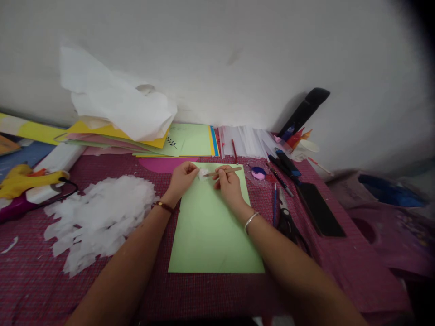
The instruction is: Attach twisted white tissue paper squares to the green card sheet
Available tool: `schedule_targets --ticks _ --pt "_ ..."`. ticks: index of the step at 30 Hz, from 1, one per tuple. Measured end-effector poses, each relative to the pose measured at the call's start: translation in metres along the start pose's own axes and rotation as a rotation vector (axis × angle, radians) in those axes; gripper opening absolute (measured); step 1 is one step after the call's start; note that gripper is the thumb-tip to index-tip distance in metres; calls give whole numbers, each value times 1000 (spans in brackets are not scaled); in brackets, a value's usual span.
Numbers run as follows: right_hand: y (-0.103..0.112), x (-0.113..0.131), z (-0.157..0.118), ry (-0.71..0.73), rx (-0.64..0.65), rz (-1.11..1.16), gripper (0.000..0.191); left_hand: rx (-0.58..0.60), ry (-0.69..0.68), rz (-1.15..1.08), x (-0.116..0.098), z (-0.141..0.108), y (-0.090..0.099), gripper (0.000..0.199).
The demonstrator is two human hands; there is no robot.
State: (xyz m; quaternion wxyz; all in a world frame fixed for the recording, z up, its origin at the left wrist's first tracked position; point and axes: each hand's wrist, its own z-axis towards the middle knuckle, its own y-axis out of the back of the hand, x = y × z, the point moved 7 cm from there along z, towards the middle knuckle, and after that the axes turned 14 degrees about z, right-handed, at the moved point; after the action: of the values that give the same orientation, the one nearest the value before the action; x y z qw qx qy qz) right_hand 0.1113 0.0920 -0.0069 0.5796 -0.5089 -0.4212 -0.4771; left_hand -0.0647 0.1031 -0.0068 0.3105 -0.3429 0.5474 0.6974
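A sheet of light green paper (214,231) lies flat in front of me. On its upper part sits a small crumpled white paper piece (203,174). My left hand (183,176) is closed, thumb and forefinger pinching the left edge of that piece. Between the fingers of my right hand (228,181) is a flat wooden craft stick (234,170), its tip against the white piece. To the left of the green sheet is a heap of torn white paper pieces (105,217).
A yellow glue gun (32,181) lies at the far left. Stacked coloured papers (193,136) and a large white sheet (115,99) are by the wall. On the right are a paint palette (256,173), scissors (288,224), a blue pencil (275,203) and a black phone (319,208).
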Motion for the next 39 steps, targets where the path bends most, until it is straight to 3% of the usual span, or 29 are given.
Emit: schedule_targets --ticks 11,15,18,21,25,27,29,34,39 --pt "-14 17 -11 248 191 -364 28 -35 29 65 0 -3 6 10" --pt "1 23 -8 187 21 -85 23 -39 34 16 6 -2 1 10" --pt "13 9 -1 -22 -134 233 19 -30 89 -92 3 -1 5 9" --pt "13 -5 0 -199 -180 409 18 -87 141 -299 -14 -4 38 15" --pt "5 -6 -4 -245 -131 449 16 -211 35 -393 -55 -12 113 16" --pt "1 -5 -5 -263 -98 431 17 -142 10 -252 -66 -19 135 18" --pt "0 -5 -6 -279 -76 409 18 -1 17 -39 -64 -31 143 18" --pt "1 -4 -2 -265 -62 397 20 329 -2 428 -23 -85 133 10" --pt "1 -6 -2 -260 -70 364 19 405 -38 631 1 -131 124 11"
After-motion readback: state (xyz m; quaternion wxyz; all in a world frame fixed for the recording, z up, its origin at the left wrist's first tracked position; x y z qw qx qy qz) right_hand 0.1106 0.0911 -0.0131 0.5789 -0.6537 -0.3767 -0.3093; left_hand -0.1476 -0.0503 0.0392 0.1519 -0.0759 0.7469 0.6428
